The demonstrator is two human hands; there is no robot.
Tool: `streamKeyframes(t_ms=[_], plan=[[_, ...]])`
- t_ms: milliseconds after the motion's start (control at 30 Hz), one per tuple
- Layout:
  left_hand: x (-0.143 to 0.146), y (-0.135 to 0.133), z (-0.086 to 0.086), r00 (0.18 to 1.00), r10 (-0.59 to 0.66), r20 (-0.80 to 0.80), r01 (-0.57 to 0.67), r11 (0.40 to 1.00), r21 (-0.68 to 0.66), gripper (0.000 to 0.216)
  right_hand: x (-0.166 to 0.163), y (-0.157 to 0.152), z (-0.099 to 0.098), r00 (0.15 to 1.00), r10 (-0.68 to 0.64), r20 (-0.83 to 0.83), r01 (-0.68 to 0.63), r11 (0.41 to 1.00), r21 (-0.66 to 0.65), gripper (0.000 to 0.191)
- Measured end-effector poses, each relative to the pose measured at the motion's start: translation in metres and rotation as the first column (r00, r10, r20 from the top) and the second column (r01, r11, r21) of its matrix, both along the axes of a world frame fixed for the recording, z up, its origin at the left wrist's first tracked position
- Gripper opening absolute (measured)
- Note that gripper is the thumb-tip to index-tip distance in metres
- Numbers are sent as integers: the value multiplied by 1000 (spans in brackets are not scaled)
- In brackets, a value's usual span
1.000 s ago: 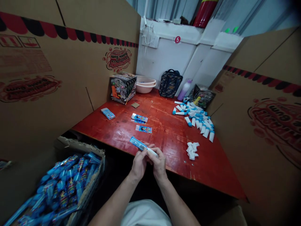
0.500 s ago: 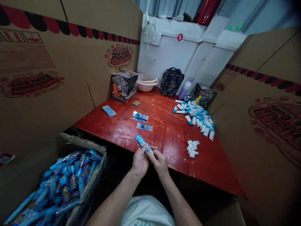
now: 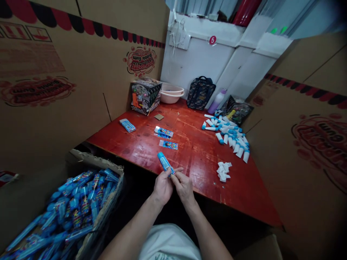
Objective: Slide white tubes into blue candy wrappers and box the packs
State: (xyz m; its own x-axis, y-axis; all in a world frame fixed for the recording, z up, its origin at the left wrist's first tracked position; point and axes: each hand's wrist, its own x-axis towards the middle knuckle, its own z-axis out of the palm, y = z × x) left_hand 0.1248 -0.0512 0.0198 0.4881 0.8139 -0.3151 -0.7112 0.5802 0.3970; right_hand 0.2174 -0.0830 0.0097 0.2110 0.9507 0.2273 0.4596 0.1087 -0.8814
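Over the table's front edge, my left hand (image 3: 163,187) is closed around the lower part of a small blue tube (image 3: 163,161) with a printed wrapper. Its blue end points up and away to the left. My right hand (image 3: 183,185) pinches the near end of the same tube; its fingertips partly hide that end. Just beyond lie a flat printed wrapper (image 3: 168,145) and a small stack of printed wrappers (image 3: 163,132). Another stack of blue and white wrappers (image 3: 127,125) rests farther left.
White tubes with blue caps (image 3: 230,135) are heaped at the right of the red table (image 3: 195,159), behind crumpled white pieces (image 3: 223,171). A carton (image 3: 108,216) of blue wrapped tubes stands at lower left. Along the back are a display box (image 3: 145,96), basins (image 3: 171,94), bag (image 3: 201,93) and bottle (image 3: 217,101).
The tube has turned slightly in my hands, so its rounded blue end shows more. Both hands stay together on it. The whole view has shifted a little.
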Motion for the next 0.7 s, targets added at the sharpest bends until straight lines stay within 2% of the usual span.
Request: streamKeyframes(t_ms=[67, 133, 267, 367, 467, 567, 633, 700], plan=[[-2, 2, -3, 1000, -10, 25, 10, 1000, -22, 15, -3, 0, 4, 990, -10, 140, 5, 999, 32, 29], [-4, 4, -6, 998, -39, 52, 41, 998, -49, 18, -3, 1, 6, 978, 39, 203, -43, 999, 16, 25], [-14, 11, -10, 998, -46, 35, 49, 993, -109, 22, 4, 5, -1, 973, 216, 86, -214, 976, -29, 24], [-27, 18, -11, 997, 59, -46, -64, 993, -104, 19, 13, 15, -8, 984, 175, 46, -174, 984, -22, 26], [-50, 28, -11, 970, 224, -89, -228, 973, -38, 12, 21, 38, -11, 977, 72, 200, -75, 997, 4, 26], [-85, 40, -13, 908, 398, -131, -401, 916, 4, 4, 27, 76, -9, 865, -1, 502, 10, 1000, -14, 23], [-113, 47, -16, 834, 522, -177, -526, 850, 29, 13, 30, 103, -9, 726, -56, 686, 104, 994, -30, 24], [-142, 49, -21, 748, 622, -233, -633, 773, 31, 24, 32, 124, -11, 600, -76, 796, 166, 986, -30, 27]])
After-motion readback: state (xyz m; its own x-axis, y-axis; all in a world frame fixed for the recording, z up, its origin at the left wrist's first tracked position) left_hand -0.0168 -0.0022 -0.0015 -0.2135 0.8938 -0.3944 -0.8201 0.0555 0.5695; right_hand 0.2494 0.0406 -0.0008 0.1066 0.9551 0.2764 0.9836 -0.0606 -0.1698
